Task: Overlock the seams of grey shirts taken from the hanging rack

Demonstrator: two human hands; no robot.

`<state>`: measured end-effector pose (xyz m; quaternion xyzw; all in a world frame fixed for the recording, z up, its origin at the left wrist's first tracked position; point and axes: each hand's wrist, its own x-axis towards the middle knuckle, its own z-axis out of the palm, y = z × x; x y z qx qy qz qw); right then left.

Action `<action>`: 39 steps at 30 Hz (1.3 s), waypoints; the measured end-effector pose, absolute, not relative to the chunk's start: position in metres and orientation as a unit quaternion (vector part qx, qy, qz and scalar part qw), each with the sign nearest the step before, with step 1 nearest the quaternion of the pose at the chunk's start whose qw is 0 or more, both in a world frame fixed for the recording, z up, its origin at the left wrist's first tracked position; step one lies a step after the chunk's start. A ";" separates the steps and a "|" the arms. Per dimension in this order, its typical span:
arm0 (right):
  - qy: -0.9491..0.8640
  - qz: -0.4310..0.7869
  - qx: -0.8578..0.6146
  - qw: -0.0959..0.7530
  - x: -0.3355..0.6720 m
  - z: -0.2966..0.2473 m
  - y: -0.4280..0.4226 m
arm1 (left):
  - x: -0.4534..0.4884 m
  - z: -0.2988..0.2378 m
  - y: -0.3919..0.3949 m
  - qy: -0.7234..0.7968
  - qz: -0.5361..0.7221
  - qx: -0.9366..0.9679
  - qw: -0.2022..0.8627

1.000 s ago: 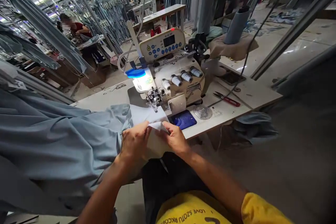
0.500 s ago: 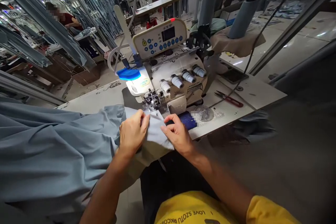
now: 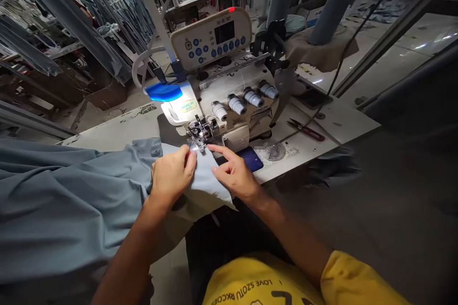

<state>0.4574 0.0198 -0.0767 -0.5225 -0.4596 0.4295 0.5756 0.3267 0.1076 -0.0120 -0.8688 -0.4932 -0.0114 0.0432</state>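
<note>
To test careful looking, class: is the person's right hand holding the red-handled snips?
No, the red-handled snips lie on the table right of the sewing machine, while the right hand rests on the grey fabric.

Yellow short-sleeved shirt (image 3: 272,286), dark printed lettering; forearms bare.

We press our left hand (image 3: 171,175) and right hand (image 3: 232,175) flat on the grey fabric (image 3: 205,182) at the sewing machine's (image 3: 229,100) presser foot (image 3: 198,139).
</note>
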 end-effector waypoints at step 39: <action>-0.526 0.340 -0.506 0.593 0.419 -0.099 -0.087 | 0.266 -0.078 -0.026 -0.171 -0.377 -0.908 -0.060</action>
